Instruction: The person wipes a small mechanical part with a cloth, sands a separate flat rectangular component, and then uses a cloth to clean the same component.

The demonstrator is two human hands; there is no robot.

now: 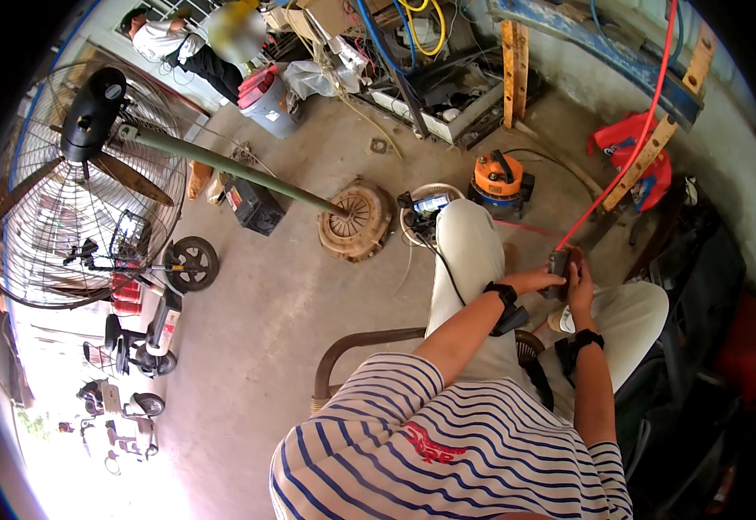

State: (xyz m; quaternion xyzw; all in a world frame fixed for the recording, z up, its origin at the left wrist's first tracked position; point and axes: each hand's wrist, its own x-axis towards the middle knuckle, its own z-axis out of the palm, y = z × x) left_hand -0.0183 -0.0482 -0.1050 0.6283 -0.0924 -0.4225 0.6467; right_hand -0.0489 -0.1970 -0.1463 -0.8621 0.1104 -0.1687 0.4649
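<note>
Above my lap, both hands close round a dark, block-shaped box (557,263) whose exact kind I cannot make out. My left hand (534,280) grips its left side, and my right hand (580,284) wraps the right side, partly hiding it. A red cable or hose (618,178) runs from its top up toward the upper right. Something small and pale (559,321) shows just below the hands. Each wrist wears a dark band. I sit in a chair with a curved brown armrest (336,348).
An orange-and-blue machine (497,180) stands ahead on the concrete floor, beside a round basket (407,230) holding a lit phone (431,204). A large caged fan (83,182) rises at left from a rusty round base (354,220). A person (179,42) stands far left near a grey bucket (271,113).
</note>
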